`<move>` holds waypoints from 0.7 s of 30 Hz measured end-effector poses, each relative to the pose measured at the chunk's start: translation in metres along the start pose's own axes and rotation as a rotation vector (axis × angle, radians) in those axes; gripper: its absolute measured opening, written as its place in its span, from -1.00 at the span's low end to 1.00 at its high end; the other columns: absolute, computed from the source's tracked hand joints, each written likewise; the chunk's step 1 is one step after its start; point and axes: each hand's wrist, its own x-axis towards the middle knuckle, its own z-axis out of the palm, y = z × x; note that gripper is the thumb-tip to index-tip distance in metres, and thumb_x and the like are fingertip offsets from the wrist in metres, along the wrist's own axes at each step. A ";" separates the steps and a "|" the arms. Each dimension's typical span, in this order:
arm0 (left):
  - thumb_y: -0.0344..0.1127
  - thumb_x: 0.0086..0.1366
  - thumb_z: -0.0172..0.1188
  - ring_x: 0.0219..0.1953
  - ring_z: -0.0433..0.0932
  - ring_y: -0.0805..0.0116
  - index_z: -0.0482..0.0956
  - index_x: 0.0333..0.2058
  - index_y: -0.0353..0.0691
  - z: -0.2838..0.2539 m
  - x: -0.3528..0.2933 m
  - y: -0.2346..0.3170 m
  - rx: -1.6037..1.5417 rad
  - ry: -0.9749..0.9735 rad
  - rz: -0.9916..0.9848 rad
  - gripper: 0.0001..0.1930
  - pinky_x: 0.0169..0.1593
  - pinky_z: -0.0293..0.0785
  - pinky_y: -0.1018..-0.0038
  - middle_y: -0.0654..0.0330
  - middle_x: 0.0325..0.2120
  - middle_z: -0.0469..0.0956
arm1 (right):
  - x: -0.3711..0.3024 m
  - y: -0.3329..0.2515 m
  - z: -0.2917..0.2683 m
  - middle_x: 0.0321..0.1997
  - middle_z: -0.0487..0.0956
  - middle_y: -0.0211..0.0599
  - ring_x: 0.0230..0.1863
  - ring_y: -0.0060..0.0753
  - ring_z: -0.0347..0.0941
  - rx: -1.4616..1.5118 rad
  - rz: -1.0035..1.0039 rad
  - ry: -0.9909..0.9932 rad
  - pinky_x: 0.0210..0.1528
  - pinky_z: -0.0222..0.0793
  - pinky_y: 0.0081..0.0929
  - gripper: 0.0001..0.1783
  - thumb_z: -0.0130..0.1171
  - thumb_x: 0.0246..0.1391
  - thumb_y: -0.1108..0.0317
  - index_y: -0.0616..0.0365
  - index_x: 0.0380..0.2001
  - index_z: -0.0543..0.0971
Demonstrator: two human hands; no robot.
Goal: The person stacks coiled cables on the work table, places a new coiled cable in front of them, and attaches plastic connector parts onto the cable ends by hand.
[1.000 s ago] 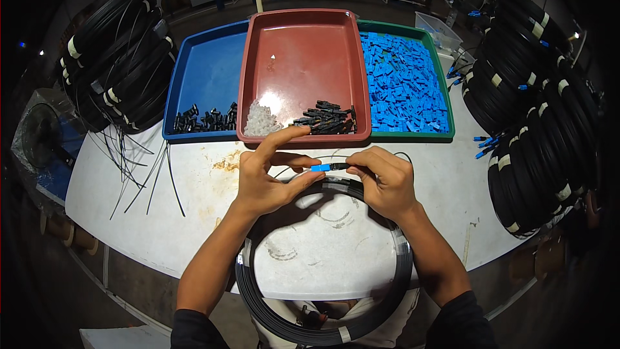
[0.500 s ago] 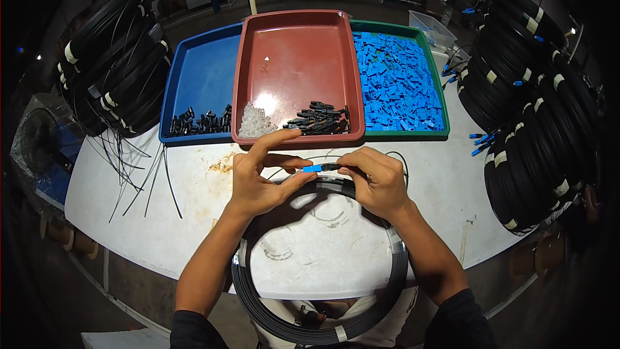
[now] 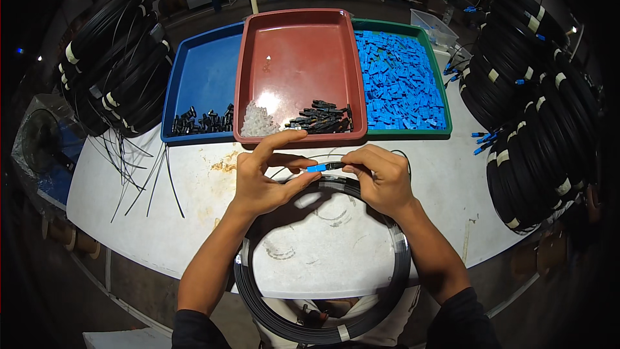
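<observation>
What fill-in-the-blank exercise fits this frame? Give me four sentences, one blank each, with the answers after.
1. The left hand pinches the ____ end of the small connector.
2. The right hand holds that connector by its ____ end.
3. Loose blue pieces fill the ____ tray.
4. In the red tray, the black parts lie to the ____ of the whitish pieces.

Missing words: blue; black; green; right.
</observation>
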 end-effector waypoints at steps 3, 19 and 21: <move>-0.54 0.06 0.52 -0.17 0.76 0.21 0.46 0.14 -0.37 0.004 0.001 -0.001 -0.027 0.054 0.017 -0.35 -0.18 0.73 0.53 0.00 0.03 0.63 | 0.000 0.000 0.000 -0.47 0.63 -0.17 -0.51 -0.25 0.57 -0.003 -0.003 0.002 -0.49 0.39 -0.40 -0.82 0.35 -0.12 0.67 0.26 -0.38 0.65; -0.55 0.03 0.51 -0.34 0.70 0.45 0.66 -0.23 -0.39 -0.030 0.010 0.005 0.184 0.134 -0.032 -0.70 -0.18 0.59 0.55 0.12 -0.39 0.73 | 0.001 0.034 -0.021 -0.25 0.68 -0.10 -0.18 -0.05 0.60 -0.163 0.107 -0.133 -0.05 0.47 -0.23 -0.79 0.21 0.07 0.62 0.24 -0.18 0.62; -0.54 0.04 0.51 -0.33 0.70 0.45 0.66 -0.23 -0.38 -0.049 0.009 -0.003 0.214 0.171 -0.071 -0.71 -0.16 0.59 0.54 0.12 -0.39 0.72 | 0.004 0.035 -0.026 -0.25 0.68 -0.04 -0.21 -0.08 0.63 0.005 0.412 -0.198 -0.10 0.50 -0.29 -0.79 0.18 0.13 0.64 0.25 -0.15 0.61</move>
